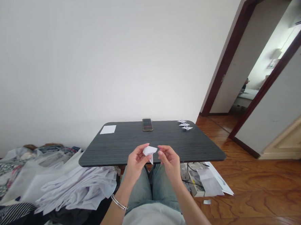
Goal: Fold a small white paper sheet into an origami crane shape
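My left hand [137, 159] pinches a small folded piece of white paper [149, 150] between thumb and fingertips, just above the near edge of the table. The paper has a broad flap on top and a narrow point hanging down. Close to its right side is my right hand [169, 158], thumb and index finger curled with a small gap between them; it seems to hold nothing. Three folded paper cranes [185, 125] stand in a tight row at the table's far right. A flat white stack or sheet of paper [108, 129] lies at the far left.
The dark table [126, 137] stands against a white wall. On its far edge rests a phone [147, 124]. Clothes [78, 184] and plastic bags are heaped on the left. Under the table's right side are a box [196, 187], cables and papers. A doorway opens at right.
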A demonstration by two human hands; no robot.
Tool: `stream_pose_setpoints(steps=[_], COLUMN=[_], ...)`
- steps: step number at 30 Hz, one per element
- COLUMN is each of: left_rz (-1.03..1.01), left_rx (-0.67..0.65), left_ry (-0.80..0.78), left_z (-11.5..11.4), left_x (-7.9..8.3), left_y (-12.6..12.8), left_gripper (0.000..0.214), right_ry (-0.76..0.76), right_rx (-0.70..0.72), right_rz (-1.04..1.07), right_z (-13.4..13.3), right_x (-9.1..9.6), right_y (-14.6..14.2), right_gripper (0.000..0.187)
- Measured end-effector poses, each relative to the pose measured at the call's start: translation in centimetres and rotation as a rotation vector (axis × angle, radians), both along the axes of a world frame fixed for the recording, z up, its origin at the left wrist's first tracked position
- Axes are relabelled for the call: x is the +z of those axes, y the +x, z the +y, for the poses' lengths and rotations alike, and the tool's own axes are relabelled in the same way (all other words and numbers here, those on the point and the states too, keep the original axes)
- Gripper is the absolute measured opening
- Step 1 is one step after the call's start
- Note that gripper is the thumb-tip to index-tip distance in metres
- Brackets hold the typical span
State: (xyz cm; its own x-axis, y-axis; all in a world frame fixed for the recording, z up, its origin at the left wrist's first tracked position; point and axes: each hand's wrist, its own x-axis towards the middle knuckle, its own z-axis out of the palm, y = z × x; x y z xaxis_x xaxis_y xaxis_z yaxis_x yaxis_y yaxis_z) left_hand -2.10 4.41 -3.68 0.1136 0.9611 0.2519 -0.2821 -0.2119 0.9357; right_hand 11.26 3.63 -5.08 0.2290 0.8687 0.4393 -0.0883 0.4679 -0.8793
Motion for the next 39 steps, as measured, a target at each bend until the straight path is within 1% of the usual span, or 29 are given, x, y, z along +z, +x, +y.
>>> stream_pose_setpoints(steps=[3, 5, 9, 13, 19, 24, 29, 33, 39], left_rz=[0.112, 0.199, 0.341, 0.401, 0.339, 0.189, 0.09, 0.07, 0.107], left_rx=[0.009, 0.022, 0.031, 0.012, -0.036, -0.036, -0.041, -0.052, -0.072], left_ry=[0.053, 0.104, 0.18, 0.223, 0.228, 0.119, 0.075, 0.044, -0.047], left_z=[-0.2, -0.4, -0.6, -0.7, -1.6, -2.0, -2.0, -1.8, -1.9], left_x=[0.0, 0.0, 0.0, 0.1, 0.9, 1.4, 1.6, 1.7, 1.9], left_y=[0.1, 0.1, -0.1, -0.1, 0.2, 0.6, 0.8, 0.8, 0.6], left_gripper=[0.041, 0.039, 0.039, 0.039, 0.038, 0.039, 0.04, 0.04, 0.048], right_ry=[0.163, 0.215, 0.251, 0.22, 0.125, 0.079, 0.081, 0.062, 0.056], right_rx=[-0.072, -0.095, -0.132, -0.16, -0.132, -0.103, -0.098, -0.101, -0.101], right_rz=[-0.204, -0.254, -0.274, -0.286, -0.193, -0.123, -0.117, -0.112, -0.102], right_z=[0.0, -0.2, -0.3, -0.3, -0.3, -0.6, -0.8, -0.9, -1.0], right_x=[0.6, 0.9, 1.2, 0.9, 0.4, 0.2, 0.3, 0.4, 0.4], right_y=[0.8, 1.0, 0.9, 0.9, 0.9, 0.5, 0.3, 0.3, 0.4], right_gripper=[0.016, 0.015, 0.016, 0.015, 0.011, 0.01, 0.01, 0.01, 0.011])
